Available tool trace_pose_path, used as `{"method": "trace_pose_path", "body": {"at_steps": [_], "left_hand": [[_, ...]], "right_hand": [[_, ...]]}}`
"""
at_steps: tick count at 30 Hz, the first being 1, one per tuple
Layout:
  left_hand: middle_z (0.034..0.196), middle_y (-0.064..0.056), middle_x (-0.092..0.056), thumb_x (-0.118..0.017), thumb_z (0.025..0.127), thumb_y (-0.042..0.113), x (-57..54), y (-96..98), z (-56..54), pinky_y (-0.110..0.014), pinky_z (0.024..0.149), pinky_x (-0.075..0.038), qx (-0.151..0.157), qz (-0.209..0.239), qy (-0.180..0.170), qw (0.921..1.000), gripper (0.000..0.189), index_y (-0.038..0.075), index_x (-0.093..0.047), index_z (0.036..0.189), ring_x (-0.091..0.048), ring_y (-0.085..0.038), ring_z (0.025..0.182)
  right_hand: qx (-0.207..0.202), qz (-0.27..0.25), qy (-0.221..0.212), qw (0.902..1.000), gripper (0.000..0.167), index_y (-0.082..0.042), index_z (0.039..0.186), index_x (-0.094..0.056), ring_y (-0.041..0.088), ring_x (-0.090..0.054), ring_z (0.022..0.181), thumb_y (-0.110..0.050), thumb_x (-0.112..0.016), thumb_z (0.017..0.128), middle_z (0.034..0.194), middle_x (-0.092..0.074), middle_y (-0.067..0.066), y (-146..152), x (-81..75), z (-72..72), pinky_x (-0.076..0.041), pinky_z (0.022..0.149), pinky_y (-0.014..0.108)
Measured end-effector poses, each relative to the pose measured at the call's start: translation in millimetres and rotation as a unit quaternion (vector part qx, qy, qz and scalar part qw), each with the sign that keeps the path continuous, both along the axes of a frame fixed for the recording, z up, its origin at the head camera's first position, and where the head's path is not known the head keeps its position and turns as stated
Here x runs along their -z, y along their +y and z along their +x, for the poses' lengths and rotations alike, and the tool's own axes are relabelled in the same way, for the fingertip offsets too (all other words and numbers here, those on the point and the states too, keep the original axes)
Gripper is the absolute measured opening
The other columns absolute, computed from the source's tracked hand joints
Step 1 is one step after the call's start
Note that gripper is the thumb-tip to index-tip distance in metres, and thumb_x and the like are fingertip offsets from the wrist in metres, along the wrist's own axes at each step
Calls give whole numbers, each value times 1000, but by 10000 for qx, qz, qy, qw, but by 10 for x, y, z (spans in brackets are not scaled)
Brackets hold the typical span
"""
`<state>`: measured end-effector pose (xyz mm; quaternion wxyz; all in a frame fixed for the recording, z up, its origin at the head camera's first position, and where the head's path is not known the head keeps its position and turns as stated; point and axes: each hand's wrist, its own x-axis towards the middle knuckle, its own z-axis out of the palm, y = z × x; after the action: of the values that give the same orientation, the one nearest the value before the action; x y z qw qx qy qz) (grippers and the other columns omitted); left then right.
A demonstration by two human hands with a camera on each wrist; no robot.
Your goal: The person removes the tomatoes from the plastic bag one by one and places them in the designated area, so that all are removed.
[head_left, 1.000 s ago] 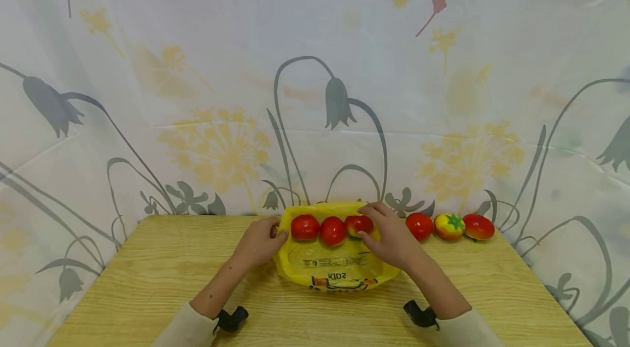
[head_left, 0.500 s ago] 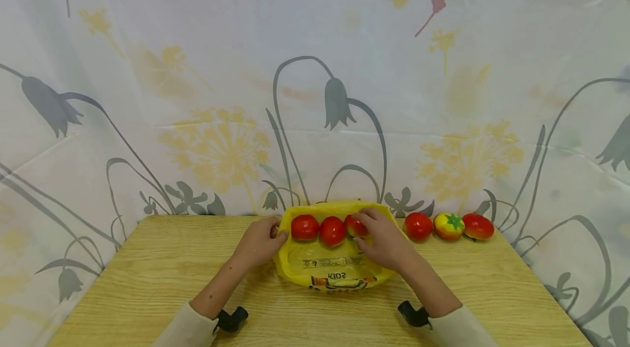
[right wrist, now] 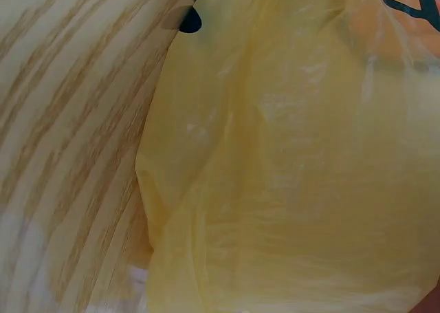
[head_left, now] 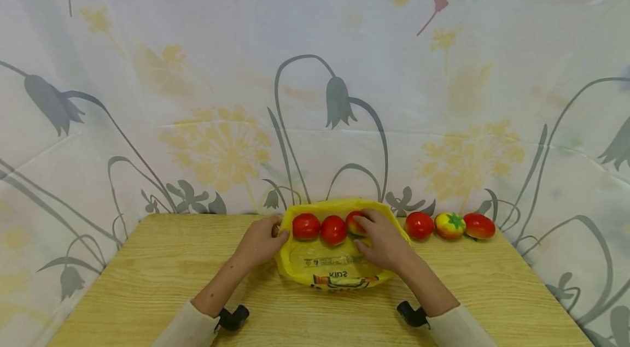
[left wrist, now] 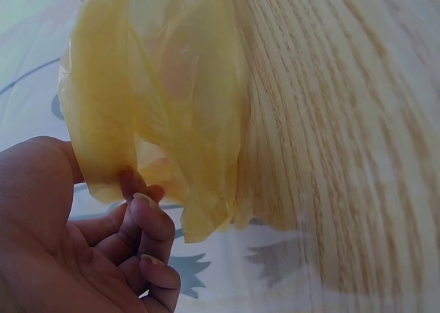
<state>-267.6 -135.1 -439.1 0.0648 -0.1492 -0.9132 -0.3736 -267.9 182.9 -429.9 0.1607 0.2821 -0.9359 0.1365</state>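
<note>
Floral backdrop (head_left: 315, 19), wooden table (head_left: 167, 265), three tomatoes (head_left: 449, 225) beside yellow bag (head_left: 301, 271)

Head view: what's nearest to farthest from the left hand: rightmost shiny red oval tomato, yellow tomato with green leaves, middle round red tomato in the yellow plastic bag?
1. Middle red tomato: in the yellow bag, right of the left hand.
2. Yellow tomato: right of the bag.
3. Rightmost red tomato: row's right end.

bag (head_left: 320, 252): yellow, dark print | tomatoes (head_left: 306, 227): mostly red | tabletop (head_left: 187, 248): wood-grain | backdrop (head_left: 305, 24): pale, floral
</note>
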Motion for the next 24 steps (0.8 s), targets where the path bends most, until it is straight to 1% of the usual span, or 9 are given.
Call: {"method": "trace_pose_path", "body": {"at_steps": [7, 9, 12, 15, 19, 24], "left_hand": [[59, 4, -36, -68, 101, 16, 0, 0, -17, -25, 52, -28, -6, 21, -88, 10000, 16, 12, -62, 87, -32, -11, 51], [59, 3, -37, -68, 101, 16, -1, -1, -11, -25, 52, -29, -7, 49, -105, 9999, 14, 12, -63, 88, -32, -11, 51], [59, 3, -38, -67, 102, 15, 2, -1, -1, -26, 51, -29, 0, 78, -116, 9999, 12, 12, -64, 90, -33, -11, 50], [59, 3, -38, -67, 102, 15, 7, 0, 1, -26, 51, -30, -10, 73, -128, 9999, 11, 12, -65, 92, -34, -11, 50], [59, 3, -38, -67, 102, 15, 11, 4, 1, -26, 50, -30, -29, 69, -109, 9999, 9, 12, -65, 93, -34, -11, 49], [59, 3, -37, -67, 102, 15, 12, 6, 5, -26, 51, -29, -24, 42, -99, 9999, 10, 11, -65, 93, -33, -11, 49]], "right_hand": [[141, 293, 110, 9994, 60, 6, 139, -63, 45, -55, 122, -17, -84, 89, 134, -62, 24, -9, 24, -33, -49, 107, 54], [177, 352, 81, 9992, 62, 6, 141, -61, 45, -55, 122, -18, -85, 89, 133, -61, 23, -20, 34, -40, -49, 107, 53], [230, 370, -28, 9990, 60, 5, 139, -62, 44, -53, 121, -18, -85, 88, 132, -58, 22, -32, 52, -45, -50, 106, 53], [217, 333, -47, 9992, 58, 5, 137, -63, 46, -53, 122, -16, -84, 88, 132, -56, 23, -37, 67, -43, -51, 105, 53], [86, 172, -19, 9998, 56, 2, 135, -61, 48, -56, 122, -11, -85, 86, 130, -59, 25, -33, 78, -35, -51, 105, 55], [97, 91, -160, 9998, 55, -2, 131, -58, 44, -59, 119, -8, -87, 85, 128, -61, 22, -22, 86, -24, -54, 102, 54]]}}
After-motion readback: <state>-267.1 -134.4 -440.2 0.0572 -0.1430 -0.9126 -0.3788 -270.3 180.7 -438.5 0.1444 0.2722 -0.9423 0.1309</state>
